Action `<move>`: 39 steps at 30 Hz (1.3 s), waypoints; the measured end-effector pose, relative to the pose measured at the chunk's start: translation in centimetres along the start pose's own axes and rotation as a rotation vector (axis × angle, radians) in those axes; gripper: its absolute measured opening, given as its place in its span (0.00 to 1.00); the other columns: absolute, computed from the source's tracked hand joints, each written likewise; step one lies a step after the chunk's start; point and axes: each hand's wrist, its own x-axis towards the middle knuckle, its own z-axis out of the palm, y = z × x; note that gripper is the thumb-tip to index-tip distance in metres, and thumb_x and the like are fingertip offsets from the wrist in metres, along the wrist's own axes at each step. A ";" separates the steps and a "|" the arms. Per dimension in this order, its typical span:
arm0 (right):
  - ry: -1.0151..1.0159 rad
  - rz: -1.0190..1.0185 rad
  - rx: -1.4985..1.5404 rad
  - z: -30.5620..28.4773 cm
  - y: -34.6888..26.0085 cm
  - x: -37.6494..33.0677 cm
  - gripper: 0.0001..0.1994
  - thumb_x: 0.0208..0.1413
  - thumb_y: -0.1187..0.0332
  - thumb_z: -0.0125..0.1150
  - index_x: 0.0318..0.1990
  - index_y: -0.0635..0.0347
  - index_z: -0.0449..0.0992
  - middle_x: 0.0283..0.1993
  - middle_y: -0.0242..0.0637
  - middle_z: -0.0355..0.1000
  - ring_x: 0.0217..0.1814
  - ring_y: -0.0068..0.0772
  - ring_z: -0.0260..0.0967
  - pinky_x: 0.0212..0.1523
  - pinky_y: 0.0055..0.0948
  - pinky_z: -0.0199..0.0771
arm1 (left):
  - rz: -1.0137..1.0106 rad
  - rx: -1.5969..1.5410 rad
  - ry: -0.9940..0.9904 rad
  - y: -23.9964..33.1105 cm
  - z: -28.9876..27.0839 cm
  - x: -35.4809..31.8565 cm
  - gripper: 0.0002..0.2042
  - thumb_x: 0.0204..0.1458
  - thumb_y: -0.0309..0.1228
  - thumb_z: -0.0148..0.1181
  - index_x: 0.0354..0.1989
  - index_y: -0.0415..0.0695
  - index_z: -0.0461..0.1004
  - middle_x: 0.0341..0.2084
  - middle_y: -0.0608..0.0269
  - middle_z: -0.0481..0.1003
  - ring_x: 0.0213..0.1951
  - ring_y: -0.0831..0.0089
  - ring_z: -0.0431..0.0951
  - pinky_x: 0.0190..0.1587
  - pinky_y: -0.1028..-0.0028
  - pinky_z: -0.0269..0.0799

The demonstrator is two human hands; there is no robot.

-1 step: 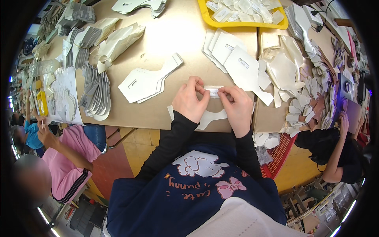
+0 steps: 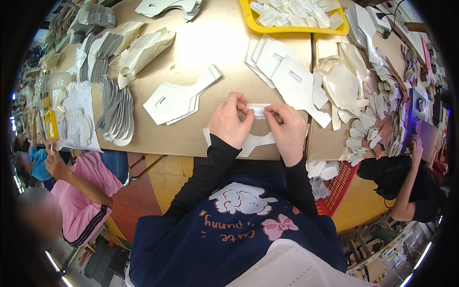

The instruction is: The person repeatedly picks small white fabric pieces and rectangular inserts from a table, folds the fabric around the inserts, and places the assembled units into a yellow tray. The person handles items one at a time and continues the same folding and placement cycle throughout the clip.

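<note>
A small whitish rectangular label (image 2: 258,111) is stretched between my hands near the table's front edge. My left hand (image 2: 233,120) pinches its left end between thumb and fingers. At the other end, my right hand (image 2: 285,125) has its fingertips closed on it. Beneath my hands a white, curved flat cut piece (image 2: 256,142) lies on the table, partly covered by them. Just beyond, to the right, is a fanned stack of white cut pieces (image 2: 292,83), the top ones bearing small framed labels. Left of my hands rests another stack of similar white pieces (image 2: 179,98).
A yellow tray (image 2: 296,29) of small labelled pieces stands at the far side. Grey-white cut pieces (image 2: 114,112) pile up at left, with more pieces (image 2: 375,115) at right. Below the table edge is a red basket (image 2: 340,184). Other people sit left and right.
</note>
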 end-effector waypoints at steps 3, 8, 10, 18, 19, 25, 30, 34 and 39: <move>0.010 -0.013 -0.018 0.2 0.0 0.1 0.03 0.51 0.73 0.68 0.33 0.59 0.81 0.30 0.32 0.75 0.30 0.33 0.72 0.30 0.30 0.71 | -0.006 0.012 -0.001 0.0 0.1 0.0 0.13 0.48 0.30 0.66 0.40 0.46 0.70 0.24 0.71 0.77 0.23 0.72 0.71 0.28 0.69 0.67; 0.020 -0.031 -0.033 0.4 0.2 0.6 0.03 0.51 0.73 0.68 0.33 0.59 0.81 0.30 0.32 0.75 0.31 0.33 0.73 0.31 0.31 0.71 | 0.022 0.033 0.021 -0.1 0.4 0.6 0.13 0.48 0.30 0.65 0.40 0.46 0.70 0.24 0.71 0.77 0.26 0.71 0.73 0.29 0.68 0.67; 0.012 -0.019 -0.039 0.4 0.2 0.6 0.03 0.51 0.73 0.68 0.33 0.59 0.81 0.30 0.32 0.75 0.31 0.33 0.73 0.31 0.31 0.71 | 0.032 0.033 0.026 -0.1 0.4 0.6 0.12 0.48 0.31 0.65 0.40 0.46 0.70 0.24 0.71 0.77 0.26 0.71 0.73 0.29 0.67 0.68; 0.009 -0.029 -0.060 0.3 0.1 0.6 0.03 0.51 0.72 0.67 0.33 0.58 0.81 0.29 0.31 0.75 0.31 0.33 0.72 0.31 0.32 0.71 | 0.016 0.031 0.022 0.0 0.4 0.6 0.12 0.48 0.30 0.65 0.39 0.47 0.70 0.24 0.72 0.76 0.27 0.71 0.73 0.30 0.67 0.68; 0.005 -0.020 -0.062 0.3 0.1 0.6 0.03 0.51 0.72 0.67 0.33 0.58 0.81 0.30 0.31 0.75 0.31 0.33 0.72 0.31 0.32 0.71 | 0.018 0.030 0.025 0.1 0.4 0.6 0.11 0.48 0.30 0.65 0.39 0.47 0.70 0.24 0.72 0.76 0.27 0.70 0.73 0.30 0.67 0.68; -0.006 -0.014 -0.064 0.2 -0.1 0.8 0.03 0.51 0.72 0.67 0.33 0.58 0.81 0.30 0.31 0.76 0.32 0.33 0.73 0.32 0.31 0.72 | -0.009 0.052 0.010 0.4 0.3 0.5 0.09 0.49 0.30 0.63 0.37 0.50 0.71 0.23 0.74 0.76 0.33 0.67 0.75 0.33 0.65 0.71; -0.005 -0.005 -0.088 0.4 -0.2 0.7 0.03 0.51 0.72 0.67 0.34 0.57 0.81 0.30 0.31 0.74 0.32 0.34 0.73 0.32 0.32 0.72 | 0.003 0.065 0.002 0.5 0.4 0.5 0.09 0.49 0.30 0.63 0.37 0.50 0.71 0.20 0.71 0.71 0.31 0.66 0.73 0.33 0.63 0.71; -0.017 0.008 -0.059 0.0 0.1 0.6 0.03 0.51 0.73 0.66 0.34 0.57 0.81 0.29 0.33 0.72 0.32 0.34 0.73 0.33 0.33 0.72 | 0.051 0.121 -0.021 -0.1 0.3 0.3 0.09 0.49 0.29 0.62 0.38 0.48 0.71 0.21 0.68 0.69 0.30 0.66 0.72 0.32 0.63 0.70; 0.054 -0.130 -0.063 -1.6 1.2 0.0 0.09 0.52 0.73 0.67 0.41 0.53 0.81 0.38 0.34 0.74 0.41 0.37 0.73 0.40 0.35 0.72 | 0.254 -0.025 0.005 -1.8 -0.9 0.0 0.06 0.52 0.26 0.61 0.38 0.47 0.76 0.33 0.63 0.74 0.39 0.64 0.74 0.42 0.65 0.69</move>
